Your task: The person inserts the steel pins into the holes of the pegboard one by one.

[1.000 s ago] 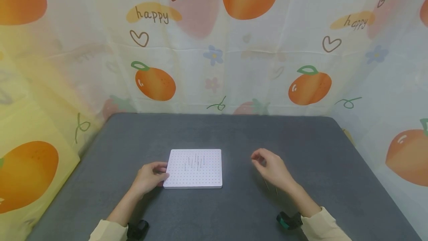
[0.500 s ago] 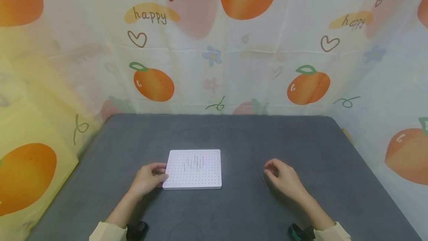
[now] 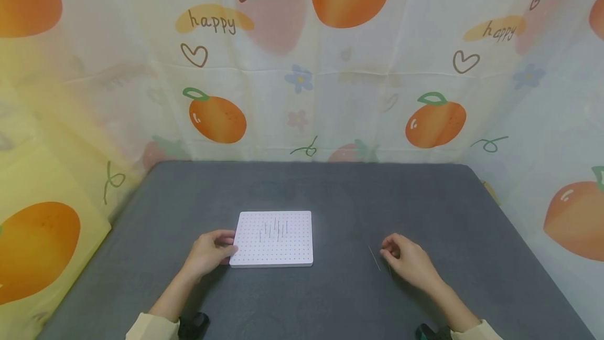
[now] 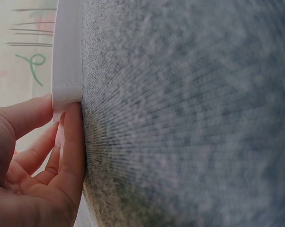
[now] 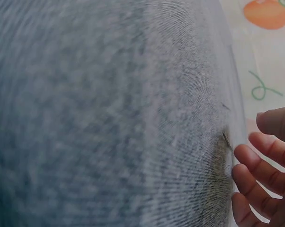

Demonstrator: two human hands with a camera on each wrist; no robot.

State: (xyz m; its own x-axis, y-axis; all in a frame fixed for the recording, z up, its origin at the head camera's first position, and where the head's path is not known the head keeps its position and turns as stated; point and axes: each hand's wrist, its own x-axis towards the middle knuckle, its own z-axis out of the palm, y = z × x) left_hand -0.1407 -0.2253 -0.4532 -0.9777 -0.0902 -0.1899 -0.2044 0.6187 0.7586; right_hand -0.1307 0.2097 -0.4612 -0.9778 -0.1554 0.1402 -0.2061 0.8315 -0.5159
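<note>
A white board [image 3: 272, 256] with a grid of small holes lies on the dark grey table. Several thin dark pins [image 3: 278, 231] stand upright in its upper middle part. My left hand [image 3: 207, 251] holds the board by its left edge, the thumb on top and a finger low against the corner [image 4: 66, 97]. To the right, two thin pins lie loose on the table, one long pin [image 3: 374, 258] in plain sight and another pin [image 3: 389, 271] just below my right hand [image 3: 412, 262]. That hand's thumb and fingers are loosely bent and apart, fingertips close to a pin [image 5: 226, 140].
The grey table [image 3: 330, 298] has rounded far corners. Behind it hangs a pale curtain [image 3: 349, 119] printed with oranges and hearts. Dark devices with straps sit at both wrists, such as the left wrist device [image 3: 193, 325].
My right hand has moved right and toward me, down to the loose pins, uncovering more of the long one. My left hand stays on the board.
</note>
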